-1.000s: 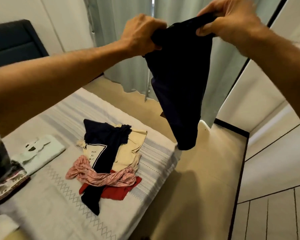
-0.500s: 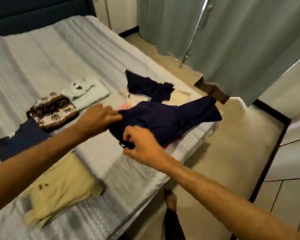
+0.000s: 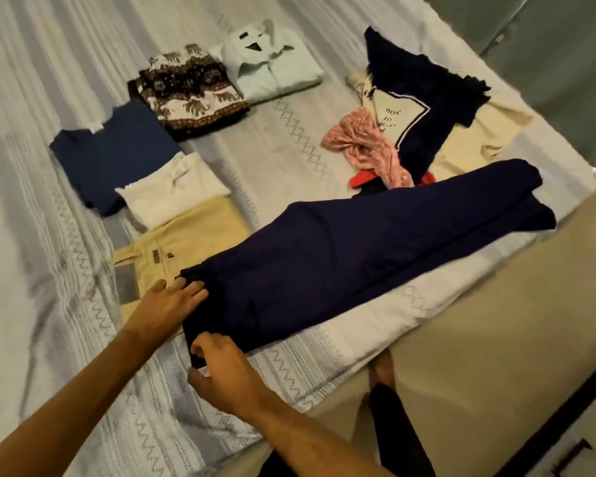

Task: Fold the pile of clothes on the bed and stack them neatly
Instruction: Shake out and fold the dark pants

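A bed (image 3: 83, 80) with a pale striped cover fills the view; beige floor (image 3: 496, 339) at 4 o'clock, grey-green curtain (image 3: 547, 39) at 1 o'clock.

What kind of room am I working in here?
Most likely a bedroom: clothes lie on a bed with a pale striped cover, a curtain hangs at the far side, and bare floor runs alongside.

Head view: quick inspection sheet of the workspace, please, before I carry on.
Surface: bed, patterned grey cover.
Job's things: navy trousers laid out flat; unfolded pile beyond; folded navy top, white top, beige trousers, elephant-print piece, pale shirt.
Clutter: nothing seen.
Hands: left hand flat at waistband; right hand pinching the waistband corner.
Cables: nothing seen.
Surroundings: beige floor, curtain.
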A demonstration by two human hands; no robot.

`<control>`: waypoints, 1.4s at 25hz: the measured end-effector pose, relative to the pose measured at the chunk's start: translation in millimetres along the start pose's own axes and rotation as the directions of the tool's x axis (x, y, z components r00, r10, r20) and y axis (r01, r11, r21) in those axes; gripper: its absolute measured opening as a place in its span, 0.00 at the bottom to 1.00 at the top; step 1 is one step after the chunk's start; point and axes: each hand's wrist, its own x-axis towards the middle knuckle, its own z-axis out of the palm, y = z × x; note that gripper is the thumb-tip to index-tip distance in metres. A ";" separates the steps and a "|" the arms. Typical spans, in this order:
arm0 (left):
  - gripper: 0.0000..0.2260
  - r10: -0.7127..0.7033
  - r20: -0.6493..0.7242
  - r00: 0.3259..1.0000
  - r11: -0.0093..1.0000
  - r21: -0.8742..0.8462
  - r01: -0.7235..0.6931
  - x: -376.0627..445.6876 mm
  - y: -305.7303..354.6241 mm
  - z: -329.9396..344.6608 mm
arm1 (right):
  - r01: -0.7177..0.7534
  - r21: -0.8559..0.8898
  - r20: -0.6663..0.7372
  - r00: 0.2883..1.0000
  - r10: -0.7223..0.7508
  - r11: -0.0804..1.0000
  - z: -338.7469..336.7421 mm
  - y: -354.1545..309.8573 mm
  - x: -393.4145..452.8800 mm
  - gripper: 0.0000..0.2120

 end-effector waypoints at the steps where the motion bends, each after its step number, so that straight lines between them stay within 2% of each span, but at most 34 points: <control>1: 0.31 -0.078 0.023 0.997 0.996 -0.036 0.079 -7.5 6.8 7.0 | -0.019 0.043 0.014 1.000 0.018 0.999 -1.1 5.3 -2.9 0.12; 3: 0.25 -0.201 0.023 0.979 0.967 -0.153 0.202 -13.9 33.4 7.4 | -0.091 0.185 -0.104 0.988 0.111 0.979 -13.6 27.0 -8.9 0.09; 4: 0.21 -0.206 -0.001 0.979 0.955 -0.218 0.201 -12.1 53.0 2.7 | -0.147 0.304 -0.220 0.950 0.220 0.941 -29.3 40.9 -11.3 0.06; 5: 0.16 -0.162 -0.030 0.986 0.953 -0.266 0.148 -7.3 74.6 -3.2 | -0.205 0.466 -0.315 0.870 0.378 0.861 -51.0 56.8 -12.2 0.06; 6: 0.13 -0.094 -0.057 0.994 0.950 -0.304 0.072 0.2 96.4 -8.0 | -0.226 0.653 -0.344 0.762 0.549 0.723 -76.1 77.4 -11.6 0.06; 7: 0.12 -0.034 -0.072 0.997 0.943 -0.333 0.008 10.6 115.0 -9.1 | -0.197 0.816 -0.303 0.656 0.692 0.544 -103.6 99.0 -9.6 0.06; 8: 0.12 0.003 -0.080 0.997 0.934 -0.356 -0.031 24.2 130.6 -6.6 | -0.142 0.913 -0.236 0.581 0.779 0.383 -131.5 119.7 -8.2 0.08; 9: 0.14 0.014 -0.068 0.998 0.928 -0.370 -0.039 39.8 144.7 -0.5 | -0.098 0.954 -0.188 0.538 0.822 0.283 -155.9 140.7 -7.4 0.10; 11: 0.21 0.007 0.018 1.000 0.944 -0.330 -0.001 71.1 172.3 12.5 | -0.078 0.972 -0.156 0.481 0.863 0.219 -191.0 174.4 -8.6 0.09; 13: 0.27 -0.071 0.185 0.980 0.959 -0.258 0.118 95.1 193.8 26.1 | -0.112 0.961 -0.189 0.404 0.895 0.253 -212.8 195.0 -6.7 0.08; 14: 0.27 -0.117 0.239 0.964 0.961 -0.218 0.171 102.4 201.7 32.7 | -0.122 0.958 -0.194 0.388 0.901 0.259 -222.0 202.5 -3.9 0.10; 17: 0.25 -0.155 0.264 0.952 0.970 -0.144 0.198 108.3 210.5 40.1 | -0.095 0.981 -0.111 0.426 0.898 0.167 -246.8 220.0 2.0 0.19; 19: 0.23 -0.124 0.245 0.962 0.978 -0.134 0.160 103.7 209.8 48.4 | -0.063 0.994 -0.044 0.504 0.863 0.088 -260.8 230.6 2.5 0.19; 21: 0.26 -0.073 0.252 0.965 0.983 -0.147 0.113 98.0 205.8 48.9 | -0.049 0.998 -0.005 0.564 0.826 0.040 -275.7 241.0 1.3 0.17; 24: 0.32 -0.019 0.208 0.978 0.986 -0.156 0.052 89.6 202.6 42.4 | -0.083 0.994 -0.008 0.608 0.794 0.073 -292.4 257.3 -10.0 0.15; 26: 0.33 -0.022 0.219 0.975 0.988 -0.141 0.054 79.5 201.2 38.9 | -0.153 0.982 0.002 0.608 0.794 0.114 -289.7 264.6 -30.2 0.16; 28: 0.27 -0.055 0.233 0.971 0.991 -0.102 0.081 77.5 208.4 34.4 | -0.246 0.959 0.033 0.596 0.802 0.143 -290.4 271.7 -50.0 0.17; 30: 0.08 -0.087 0.159 0.983 0.988 -0.112 0.106 86.3 220.3 25.0 | -0.304 0.939 0.057 0.601 0.797 0.162 -301.6 279.7 -55.4 0.18; 33: 0.11 -0.041 0.041 0.998 0.979 -0.199 0.048 137.4 257.4 4.9 | -0.221 0.969 0.062 0.655 0.753 0.113 -339.9 289.1 -45.1 0.20; 35: 0.09 0.004 -0.021 1.000 0.977 -0.214 -0.009 191.5 291.5 -6.0 | -0.121 0.992 0.046 0.668 0.742 0.047 -374.4 303.9 -39.3 0.21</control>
